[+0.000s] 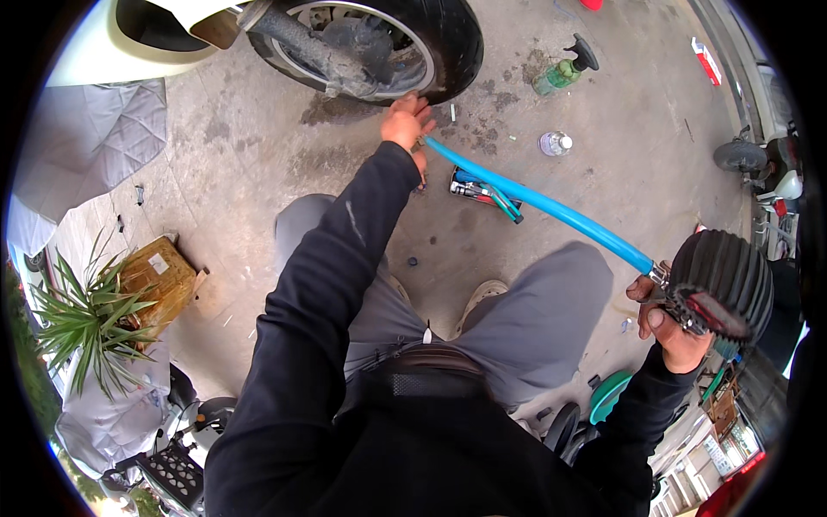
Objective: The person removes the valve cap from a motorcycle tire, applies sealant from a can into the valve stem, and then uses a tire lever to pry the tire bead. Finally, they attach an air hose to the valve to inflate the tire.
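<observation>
A black-tyred wheel (pixel 458 52) stands at the top of the view, its metal rim and dusty hub facing me. My left hand (pixel 403 125) reaches to the lower edge of that wheel, fingers closed about the near end of a blue air hose (pixel 543 202); the very tip is hidden by the hand. From there the hose runs down to the right into a tyre inflator (pixel 711 312) with a round dial gauge in a black ribbed guard. My right hand (pixel 676 332) is wrapped round the inflator's metal body, holding it beside my right knee.
An open tool box (pixel 485 195) lies on the concrete below the hose. Beyond it stand a clear bottle (pixel 556 143) and a green spray bottle (pixel 560 76). A potted plant (pixel 90 314) and a grey quilted cover (pixel 103 146) are at left; a green round dish (pixel 609 395) is near my right arm.
</observation>
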A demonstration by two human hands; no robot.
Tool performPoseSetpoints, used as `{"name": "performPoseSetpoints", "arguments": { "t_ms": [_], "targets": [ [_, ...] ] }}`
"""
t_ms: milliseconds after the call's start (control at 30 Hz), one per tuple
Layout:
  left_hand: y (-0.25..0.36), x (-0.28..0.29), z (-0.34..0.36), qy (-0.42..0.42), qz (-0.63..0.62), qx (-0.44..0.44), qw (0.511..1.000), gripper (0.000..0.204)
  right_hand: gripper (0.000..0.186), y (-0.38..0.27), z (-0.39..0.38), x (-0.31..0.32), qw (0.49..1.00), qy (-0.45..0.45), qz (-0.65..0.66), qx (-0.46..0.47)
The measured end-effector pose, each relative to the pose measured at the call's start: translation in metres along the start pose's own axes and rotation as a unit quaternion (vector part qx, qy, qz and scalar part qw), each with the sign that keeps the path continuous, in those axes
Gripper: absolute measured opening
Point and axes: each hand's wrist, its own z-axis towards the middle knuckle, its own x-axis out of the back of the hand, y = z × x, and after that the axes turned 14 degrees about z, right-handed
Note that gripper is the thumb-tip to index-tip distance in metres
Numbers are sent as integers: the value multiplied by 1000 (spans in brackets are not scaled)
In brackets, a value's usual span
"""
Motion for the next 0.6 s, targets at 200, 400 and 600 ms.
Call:
{"name": "performPoseSetpoints", "arguments": {
  "t_ms": [200, 400, 600],
  "targets": [
    [4, 53, -3, 62, -202, 133, 968, 44, 40, -8, 29, -49, 997, -61, -44, 13],
    [42, 88, 22, 51, 42, 32, 997, 40, 51, 0, 103, -114, 965, -220, 56, 133],
    [62, 114, 23, 11, 293, 25, 956, 33, 54, 31, 114, -188, 929, -344, 119, 62]
  ]
}}
